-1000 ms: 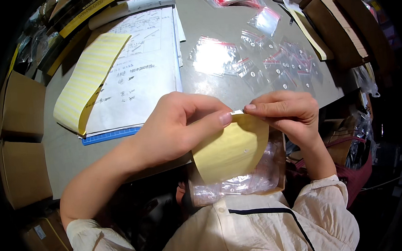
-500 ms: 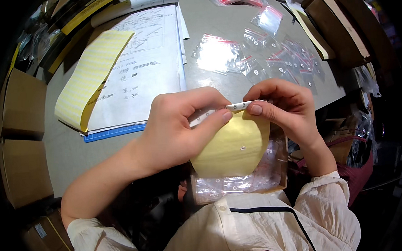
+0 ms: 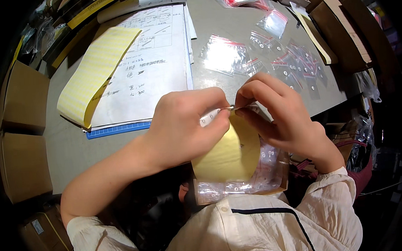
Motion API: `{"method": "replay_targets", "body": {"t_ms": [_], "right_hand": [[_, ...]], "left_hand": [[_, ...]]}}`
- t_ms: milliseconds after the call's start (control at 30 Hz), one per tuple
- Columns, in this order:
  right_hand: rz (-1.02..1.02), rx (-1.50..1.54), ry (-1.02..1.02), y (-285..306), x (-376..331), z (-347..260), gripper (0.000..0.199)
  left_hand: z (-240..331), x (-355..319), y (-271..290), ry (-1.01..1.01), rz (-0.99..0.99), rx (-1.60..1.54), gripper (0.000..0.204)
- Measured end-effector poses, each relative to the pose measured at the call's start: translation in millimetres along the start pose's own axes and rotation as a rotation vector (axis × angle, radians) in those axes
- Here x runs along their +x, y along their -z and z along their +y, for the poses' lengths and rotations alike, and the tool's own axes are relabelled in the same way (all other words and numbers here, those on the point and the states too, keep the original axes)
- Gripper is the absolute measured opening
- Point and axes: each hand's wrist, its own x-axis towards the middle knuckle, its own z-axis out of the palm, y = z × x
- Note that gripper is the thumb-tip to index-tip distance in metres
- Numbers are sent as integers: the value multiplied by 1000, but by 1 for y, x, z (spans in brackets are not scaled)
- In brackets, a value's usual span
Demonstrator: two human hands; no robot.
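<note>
A sheet of stickers on yellow backing paper (image 3: pixel 221 158) hangs curved between my two hands. Only a narrow white strip of its printed face shows at the top, partly behind my left fingers. My left hand (image 3: pixel 180 124) pinches the sheet's upper edge between thumb and fingers. Close beside it, almost touching those fingertips, my right hand (image 3: pixel 277 105) has its thumb and finger closed at the same edge; whether a single sticker is between them is hidden. Beneath the sheet stands an open cardboard box (image 3: pixel 285 183) holding small clear bags (image 3: pixel 209 188) with round labels.
Clear zip bags (image 3: pixel 227 56) with red strips lie across the grey table (image 3: pixel 199 84), several bearing round stickers. On the left, another yellow sticker sheet (image 3: pixel 96 72) rests on handwritten papers (image 3: pixel 162 77) over a blue cutting mat (image 3: pixel 119 130). Cardboard boxes (image 3: pixel 22 103) flank the table.
My right fingers have moved left, right up to my left fingertips. The sheet's top edge is bent more sharply there, and less of its printed strip shows. The view has shifted slightly.
</note>
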Motion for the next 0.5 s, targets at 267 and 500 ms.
{"method": "replay_targets", "body": {"t_ms": [267, 500], "right_hand": [[237, -644, 572, -4, 1, 4, 32], [96, -489, 654, 10, 7, 3, 25]], "left_hand": [[1, 16, 15, 344, -102, -334, 15], [-9, 21, 21, 422, -116, -474, 17]]}}
